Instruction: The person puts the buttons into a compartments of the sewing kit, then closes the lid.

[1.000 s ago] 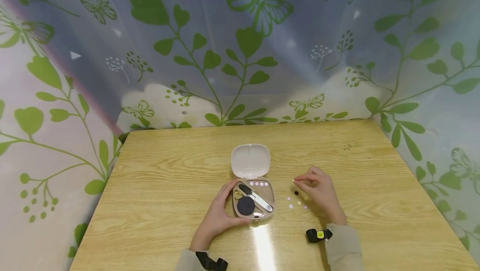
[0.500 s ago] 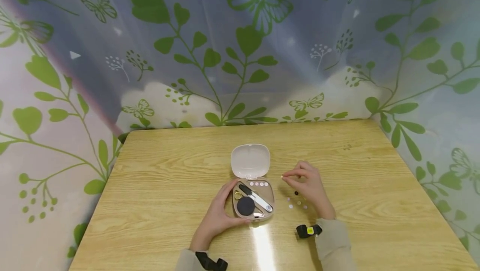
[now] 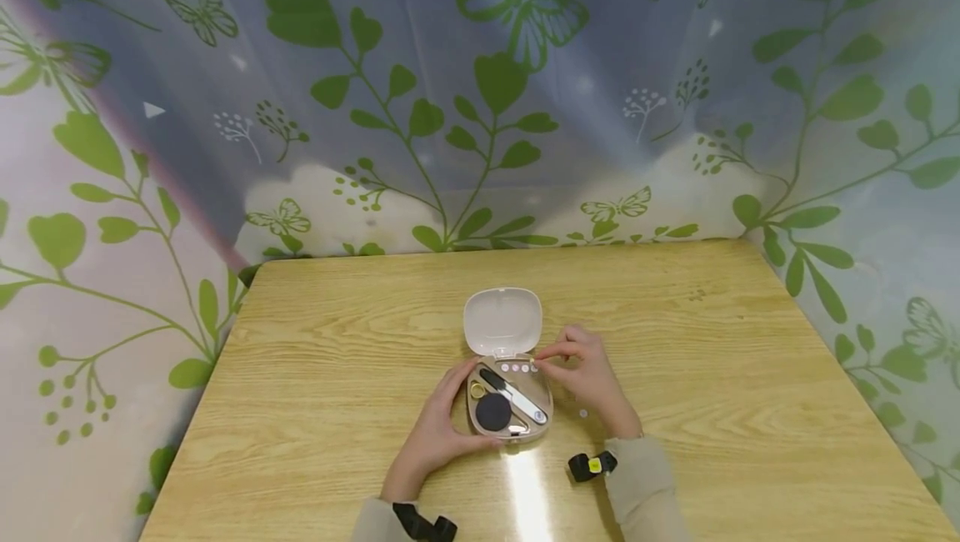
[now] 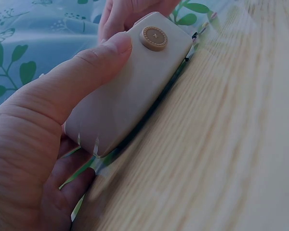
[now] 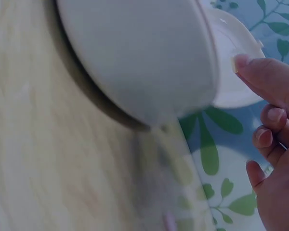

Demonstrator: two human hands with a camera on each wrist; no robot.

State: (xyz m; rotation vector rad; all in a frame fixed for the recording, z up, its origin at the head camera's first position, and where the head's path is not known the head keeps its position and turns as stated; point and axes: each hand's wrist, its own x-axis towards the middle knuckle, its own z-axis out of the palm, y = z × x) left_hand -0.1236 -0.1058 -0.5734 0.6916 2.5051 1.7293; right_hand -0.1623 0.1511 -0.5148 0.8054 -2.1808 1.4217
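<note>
An open sewing kit [image 3: 543, 396] rests on the table with its pale lid [image 3: 502, 321] tipped back. My left hand [image 3: 441, 435] grips the case's left side, thumb along the front wall near a brown button-shaped catch [image 4: 154, 38]. In the kit lie a black disc [image 3: 492, 412], a gold ring [image 3: 477, 391], a white tool with a dark tip [image 3: 525, 404] and a row of pale buttons [image 3: 515, 368]. My right hand [image 3: 588, 371] pinches a small yellowish button [image 5: 235, 66] above the back right compartment, fingertips right at the end of that row.
A pale button [image 3: 582, 414] lies on the wooden table [image 3: 750, 409], right of the kit. My right hand and wrist hide the other loose buttons there. A leaf-patterned curtain [image 3: 420, 217] hangs behind the table's back edge.
My right hand has moved left from above the loose buttons to the kit's back right compartment, carrying the yellowish button. My left hand has stayed on the case.
</note>
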